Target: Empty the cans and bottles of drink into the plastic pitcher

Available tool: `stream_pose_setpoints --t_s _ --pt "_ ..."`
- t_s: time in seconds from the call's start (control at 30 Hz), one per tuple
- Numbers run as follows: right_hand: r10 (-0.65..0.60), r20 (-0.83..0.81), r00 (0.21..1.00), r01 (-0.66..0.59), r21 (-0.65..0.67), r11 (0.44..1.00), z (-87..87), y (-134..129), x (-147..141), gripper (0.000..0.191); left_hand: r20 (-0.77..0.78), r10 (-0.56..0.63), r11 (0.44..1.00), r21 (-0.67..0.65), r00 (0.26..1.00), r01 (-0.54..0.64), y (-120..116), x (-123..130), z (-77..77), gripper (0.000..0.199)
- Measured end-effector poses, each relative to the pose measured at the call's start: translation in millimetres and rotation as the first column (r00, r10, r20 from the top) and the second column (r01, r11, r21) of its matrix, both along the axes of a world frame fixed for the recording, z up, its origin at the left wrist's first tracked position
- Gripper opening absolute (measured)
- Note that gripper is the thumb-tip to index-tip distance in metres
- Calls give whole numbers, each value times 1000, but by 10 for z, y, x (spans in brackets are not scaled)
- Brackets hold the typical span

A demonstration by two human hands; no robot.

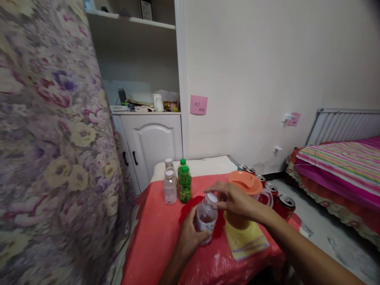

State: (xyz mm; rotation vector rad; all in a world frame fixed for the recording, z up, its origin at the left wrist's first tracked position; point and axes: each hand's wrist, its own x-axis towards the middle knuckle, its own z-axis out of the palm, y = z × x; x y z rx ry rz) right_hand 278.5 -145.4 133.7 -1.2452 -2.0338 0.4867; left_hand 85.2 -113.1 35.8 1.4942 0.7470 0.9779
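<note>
My left hand (190, 233) is wrapped around a clear bottle (207, 221) with a printed label, held upright above a red plate (221, 227). The fingers and thumb of my right hand (231, 198) close around the bottle's white cap (211, 198), which sits on its neck. Behind the left hand stands a similar clear bottle (170, 190) with a white cap, and another partly hidden one (169, 163) is behind it. Beside these are a green bottle (185, 186) and a second green-capped bottle (182, 163) farther back.
A pitcher with an orange lid (245, 180) stands right of the hands. Several drink cans (285, 206) line the table's right edge. A yellow cloth (247, 241) lies on the red table cover (145, 237). A floral curtain (59, 138) hangs at left; a bed (341, 166) is at right.
</note>
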Motion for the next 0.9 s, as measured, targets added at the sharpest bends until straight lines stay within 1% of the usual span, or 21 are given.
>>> stream_pose_setpoints --t_s 0.2,0.37,0.5,0.63,0.77,0.83,0.9 --pt "56 232 971 -49 -32 998 199 39 -38 53 5 -5 999 -36 1000 6 -5 0 6 67" --pt "134 356 925 -130 -37 991 378 26 -83 42 -2 4 1000 -17 1000 -4 21 -14 -36 71" --pt "211 392 895 -199 -74 977 490 0 -138 43 -17 9 1000 -13 1000 -9 29 -15 -59 71" --pt "201 435 878 -174 -101 980 534 4 -165 38 -33 7 1000 -2 999 -7 35 -11 -91 71" --pt "182 494 850 -131 -137 982 535 38 -151 38 -15 -2 1000 -6 1000 2 31 -9 -110 73" --pt "150 509 847 -102 -122 987 507 54 -139 34 -5 -7 1000 -16 1000 7 24 -6 -98 73" --pt "90 532 842 -57 -78 995 462 64 -132 27 8 -12 1000 -17 1000 12 18 -1 -78 72"
